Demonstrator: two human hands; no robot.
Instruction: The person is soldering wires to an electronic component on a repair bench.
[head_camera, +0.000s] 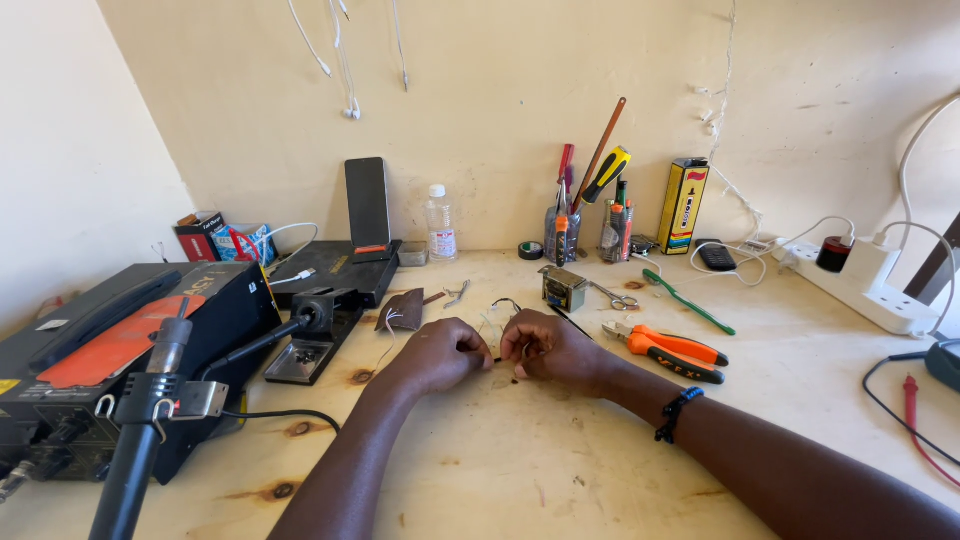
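My left hand (437, 354) and my right hand (545, 348) meet at the middle of the wooden bench (520, 460), knuckles up. Between the fingertips they pinch a thin dark wire (497, 358); both hands are closed on it. Thin pale wire strands (490, 320) loop on the bench just behind the hands. A dark beaded bracelet (676, 413) sits on my right wrist. What lies under the fingers is hidden.
A black soldering station (120, 350) with its iron handle (140, 430) stands at left, a metal holder (305, 345) beside it. Orange-handled pliers (665, 350), scissors (615, 296), a green tool (688, 301), a small transformer (563, 288), tool cups (590, 230) and a white power strip (860, 285) lie right and behind.
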